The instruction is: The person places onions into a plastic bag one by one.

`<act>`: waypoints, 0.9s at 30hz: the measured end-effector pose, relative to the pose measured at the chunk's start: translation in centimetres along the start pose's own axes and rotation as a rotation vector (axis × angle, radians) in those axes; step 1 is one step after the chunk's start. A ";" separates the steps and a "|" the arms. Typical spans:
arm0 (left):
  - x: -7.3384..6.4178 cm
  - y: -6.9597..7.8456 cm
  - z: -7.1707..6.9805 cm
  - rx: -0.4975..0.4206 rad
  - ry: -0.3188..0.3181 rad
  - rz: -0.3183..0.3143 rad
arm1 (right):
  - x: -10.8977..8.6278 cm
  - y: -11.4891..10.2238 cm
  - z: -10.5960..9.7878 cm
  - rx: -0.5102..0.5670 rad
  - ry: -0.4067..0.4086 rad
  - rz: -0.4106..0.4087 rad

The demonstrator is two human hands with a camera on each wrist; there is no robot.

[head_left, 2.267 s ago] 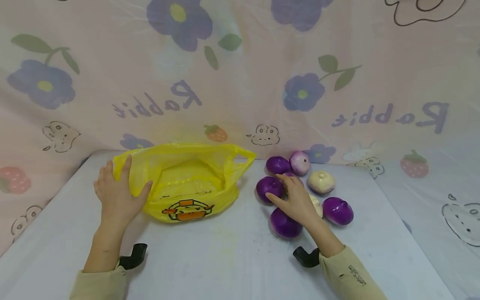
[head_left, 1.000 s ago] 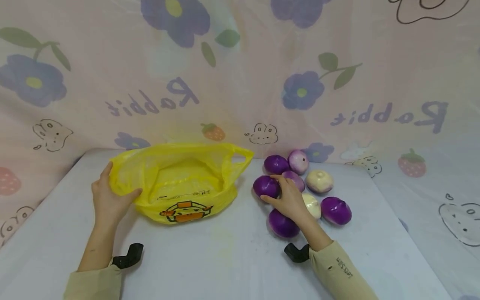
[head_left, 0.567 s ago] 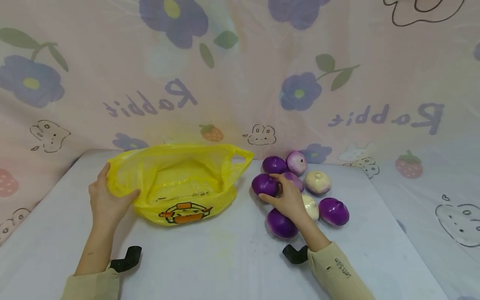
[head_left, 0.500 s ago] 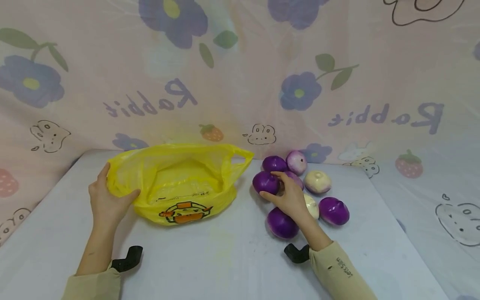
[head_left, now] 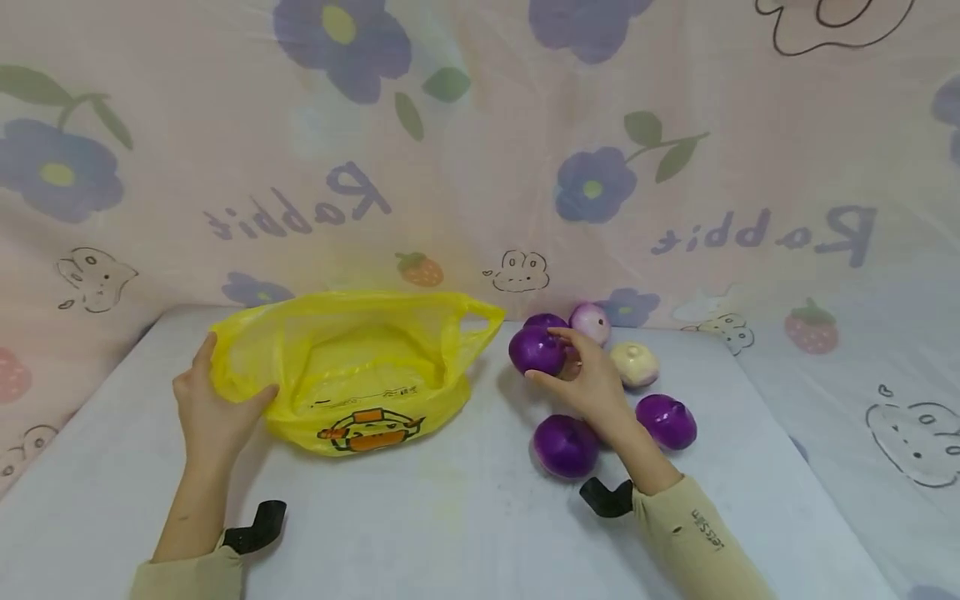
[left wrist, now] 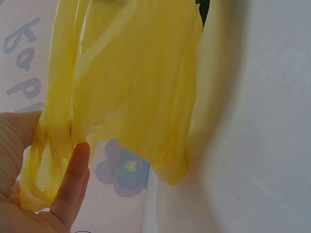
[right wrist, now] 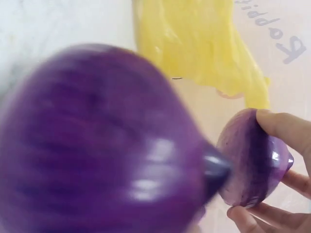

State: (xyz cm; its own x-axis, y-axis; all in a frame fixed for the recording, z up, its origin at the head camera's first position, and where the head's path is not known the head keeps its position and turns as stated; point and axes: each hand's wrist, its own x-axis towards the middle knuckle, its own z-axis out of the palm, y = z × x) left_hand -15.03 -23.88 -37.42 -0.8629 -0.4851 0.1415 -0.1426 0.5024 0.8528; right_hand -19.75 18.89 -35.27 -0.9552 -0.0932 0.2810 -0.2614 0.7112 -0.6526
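A yellow plastic bag (head_left: 446, 404) with a cartoon print stands with its mouth wide on the left part of the table. My left hand (head_left: 217, 417) holds the bag's left side; in the left wrist view its handle runs between the thumb and the fingers (left wrist: 73, 182). On the right, my right hand (head_left: 596, 387) grips a purple onion (head_left: 537, 350) between thumb and fingertips, raised over the others. The right wrist view shows this held onion (right wrist: 250, 160) behind a large, near purple onion (right wrist: 97, 141).
More onions lie around the right hand: a purple one (head_left: 566, 447) in front, another (head_left: 666, 422) to the right, a pale one (head_left: 634, 365) and a pinkish one (head_left: 590, 322) behind. The hand hides part of the group. A printed cloth (head_left: 480, 167) hangs behind the white table.
My right hand has taken the purple onion and raised it off the group. My left hand has moved slightly left, with its thumb and fingers now around the bag's left edge.
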 end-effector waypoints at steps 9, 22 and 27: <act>0.1 0.2 0.1 -0.011 0.037 0.012 | 0.8 -1.8 -1.9 0.002 -0.001 -0.032; -0.3 0.0 -0.2 -0.012 0.044 0.019 | 1.6 -4.6 -1.8 0.004 0.007 -0.063; -0.4 0.3 0.0 -0.031 0.046 0.031 | 2.2 -6.6 -2.0 -0.026 0.027 -0.097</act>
State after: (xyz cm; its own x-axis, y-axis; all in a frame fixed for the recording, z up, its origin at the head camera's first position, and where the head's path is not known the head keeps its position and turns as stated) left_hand -14.71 -23.53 -37.27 -0.8435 -0.5021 0.1909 -0.0999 0.4957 0.8627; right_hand -19.88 15.38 -28.97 -0.9214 -0.1441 0.3608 -0.3484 0.7175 -0.6032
